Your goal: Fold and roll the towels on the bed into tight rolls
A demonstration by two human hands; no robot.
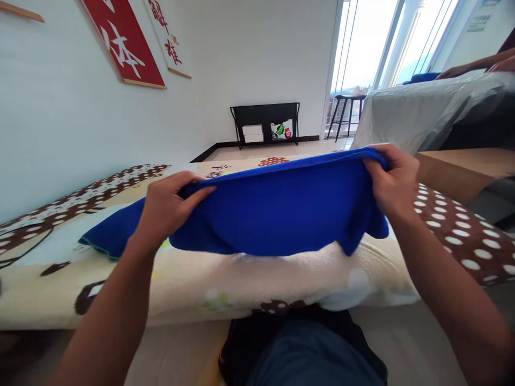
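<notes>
A plain blue cloth (281,212) hangs stretched between my two hands, above a surface covered with a patterned blanket (193,279). My left hand (171,203) pinches its upper left edge between thumb and fingers. At the upper right edge, my right hand (394,174) grips the cloth the same way. The lower edge droops in soft folds at both ends. Behind my left wrist, another piece of blue fabric (115,230) with a green edge lies on the blanket; whether it joins the held cloth is hidden.
Ahead stands a low black rack (265,118) against the wall. A black stool (349,107) is by the window. To the right, another person's hands (456,71) rest over a table with a whitish cover (394,115), near blue fabric. Red and white scrolls (129,48) hang left.
</notes>
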